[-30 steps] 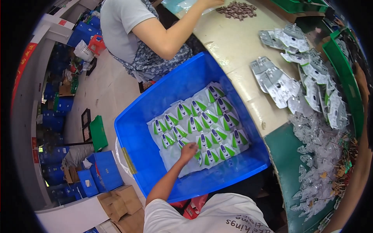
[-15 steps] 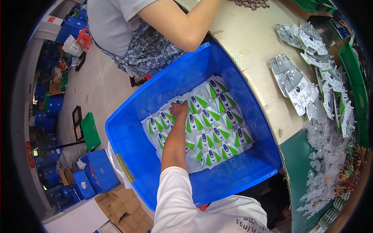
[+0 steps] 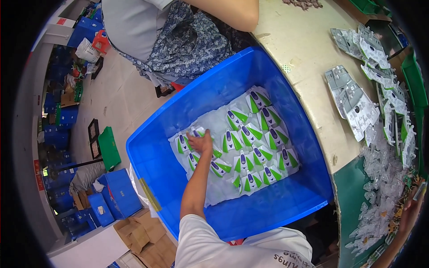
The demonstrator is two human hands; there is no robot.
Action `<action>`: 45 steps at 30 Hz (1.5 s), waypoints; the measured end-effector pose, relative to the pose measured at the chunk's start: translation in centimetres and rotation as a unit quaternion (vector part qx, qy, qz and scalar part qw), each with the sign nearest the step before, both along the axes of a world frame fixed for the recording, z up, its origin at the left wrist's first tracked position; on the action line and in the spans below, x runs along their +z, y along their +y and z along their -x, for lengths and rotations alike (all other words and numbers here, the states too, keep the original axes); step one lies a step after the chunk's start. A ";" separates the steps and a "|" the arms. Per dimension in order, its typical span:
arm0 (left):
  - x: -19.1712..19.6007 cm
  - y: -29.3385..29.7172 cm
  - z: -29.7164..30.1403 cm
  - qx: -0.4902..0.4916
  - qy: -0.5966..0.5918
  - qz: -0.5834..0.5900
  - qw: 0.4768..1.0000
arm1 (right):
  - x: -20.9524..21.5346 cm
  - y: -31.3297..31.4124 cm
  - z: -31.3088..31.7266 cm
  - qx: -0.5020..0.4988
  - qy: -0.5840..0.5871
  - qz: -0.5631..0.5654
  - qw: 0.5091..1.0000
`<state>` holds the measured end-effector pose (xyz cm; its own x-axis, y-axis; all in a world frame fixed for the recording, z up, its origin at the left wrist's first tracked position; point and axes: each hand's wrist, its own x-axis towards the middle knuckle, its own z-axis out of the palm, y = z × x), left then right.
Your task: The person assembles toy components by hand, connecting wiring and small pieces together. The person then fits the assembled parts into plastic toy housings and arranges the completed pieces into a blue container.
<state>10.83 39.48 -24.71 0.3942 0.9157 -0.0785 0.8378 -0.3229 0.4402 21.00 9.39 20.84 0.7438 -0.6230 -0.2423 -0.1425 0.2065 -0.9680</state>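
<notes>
My left hand [image 3: 201, 142] reaches into a large blue plastic tub [image 3: 163, 114], its fingers closed on a white-and-green wedge-shaped plastic part [image 3: 196, 131] with a purple oval. Similar parts lie in rough rows on a white sheet [image 3: 211, 119] inside the tub; another part [image 3: 182, 144] lies left of the hand. My forearm and hand hide some of them. At the far right rim, my right hand [image 3: 412, 206] is partly in view above the small parts, with a thin, light-coloured piece [image 3: 420, 191] at its fingers; its kind is unclear.
A table [image 3: 308, 85] on the right holds grey-and-white plastic shells [image 3: 353, 100] and a heap of clear plastic parts [image 3: 380, 192]. A co-worker in a patterned apron [image 3: 187, 44] sits beyond the tub. Blue bins [image 3: 118, 194] and cardboard boxes [image 3: 143, 232] stand at left.
My left hand has drawn a little nearer and left with a part, baring sheet where that part lay. My right hand has come into view at the right rim. The co-worker's arm has moved away.
</notes>
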 end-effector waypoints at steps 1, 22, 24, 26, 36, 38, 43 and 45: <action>-0.9 3.1 1.5 0.082 0.021 0.022 0.996 | -2.7 -7.2 5.5 0.003 0.009 0.019 1.000; 3.8 0.2 1.3 -0.067 -0.011 -0.028 0.997 | -8.5 -25.1 19.8 0.234 0.132 0.155 0.951; 6.4 -2.1 2.4 -0.261 -0.166 -0.013 0.951 | -8.5 -24.3 19.9 0.247 0.135 0.152 0.948; 13.6 -10.2 2.5 -0.289 -0.290 0.321 0.854 | -9.7 -22.1 19.4 0.307 0.126 0.198 0.922; 26.1 -27.6 4.0 -0.329 -0.156 0.880 0.305 | -12.5 -15.0 16.5 0.257 -0.121 0.274 0.919; 26.7 -28.5 4.4 -0.321 -0.146 0.892 0.284 | -13.2 -15.7 16.7 0.262 -0.164 0.309 0.900; 27.0 -29.9 4.1 -0.314 -0.117 0.900 0.279 | -12.2 -16.7 17.2 0.290 -0.058 0.104 0.950; 27.2 -30.4 3.8 -0.300 -0.104 0.915 0.249 | -12.7 -17.1 16.9 0.260 -0.139 0.196 0.935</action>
<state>7.00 9.12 2.45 0.5864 -0.8070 -0.0695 0.7785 0.5379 0.3235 4.15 -7.67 8.18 0.9713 -0.1594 0.1763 0.1432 -0.1990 -0.9695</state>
